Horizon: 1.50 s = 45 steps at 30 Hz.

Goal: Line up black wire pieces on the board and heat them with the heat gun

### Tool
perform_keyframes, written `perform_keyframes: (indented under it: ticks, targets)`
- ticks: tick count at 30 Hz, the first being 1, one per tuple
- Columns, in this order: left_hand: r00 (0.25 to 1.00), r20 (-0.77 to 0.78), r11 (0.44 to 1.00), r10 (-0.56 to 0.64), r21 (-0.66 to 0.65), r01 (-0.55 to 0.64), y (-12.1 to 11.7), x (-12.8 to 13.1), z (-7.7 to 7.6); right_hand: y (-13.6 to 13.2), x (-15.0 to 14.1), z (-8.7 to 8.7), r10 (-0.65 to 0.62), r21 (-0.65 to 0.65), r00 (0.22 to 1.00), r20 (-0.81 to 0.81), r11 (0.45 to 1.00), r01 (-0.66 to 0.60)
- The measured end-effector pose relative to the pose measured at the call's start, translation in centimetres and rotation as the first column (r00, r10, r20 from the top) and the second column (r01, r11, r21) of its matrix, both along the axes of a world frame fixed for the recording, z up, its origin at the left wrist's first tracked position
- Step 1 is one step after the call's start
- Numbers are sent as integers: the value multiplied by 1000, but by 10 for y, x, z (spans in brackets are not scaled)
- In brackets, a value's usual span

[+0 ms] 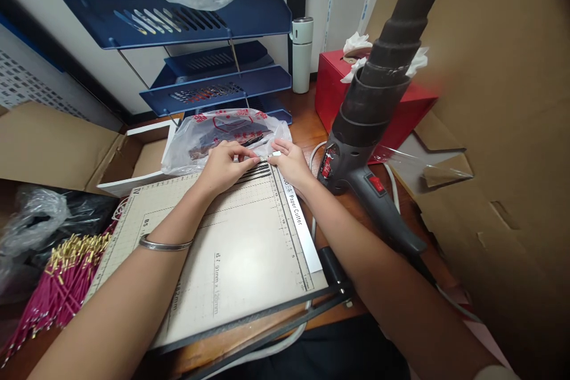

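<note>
My left hand [229,163] and my right hand [290,165] meet over the far right corner of a cream paper cutter board [240,249] printed with a grid and sizes. Thumb and fingers of each hand are pinched together around something tiny between them, too small to make out. Just below the fingertips, several thin dark strips [256,175] lie side by side on the board, partly covered by my left hand. Behind my hands sits a clear plastic bag [187,142] with red print, holding dark items.
A heat gun [367,113] stands nozzle-up at right, before a red tissue box [327,89]. Blue tray shelves [262,18] and a pale green bottle [302,59] stand behind. Magenta cords with gold tips [66,273] lie left, near an open carton [151,157]. Cardboard [503,130] walls the right.
</note>
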<state>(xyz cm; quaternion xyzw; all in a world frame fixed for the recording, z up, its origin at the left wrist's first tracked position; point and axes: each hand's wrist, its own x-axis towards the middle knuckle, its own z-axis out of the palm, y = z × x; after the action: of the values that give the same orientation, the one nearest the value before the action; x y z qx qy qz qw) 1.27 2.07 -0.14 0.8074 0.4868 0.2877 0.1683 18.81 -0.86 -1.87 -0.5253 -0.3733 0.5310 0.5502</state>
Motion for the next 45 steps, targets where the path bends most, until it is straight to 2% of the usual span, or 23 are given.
perform_keyframes:
  ticks: [12,21,32,45]
  targets:
    - [999,-24,999,-41,-19,41,2,-1,-3,1,1,-3,-6,8,999,-37,1000,6]
    - [996,76,999,-36,-14,37,-4,-2,1,-4,1,2,-18,9,998,-54,1000,18]
    - [995,65,995,-74,-67,79,-7,-4,3,-8,2,1,-2,14,1000,-26,1000,2]
    - [994,85,996,-65,-53,70,-3,-5,-1,-3,2,-8,5,30,1000,-29,1000,-4]
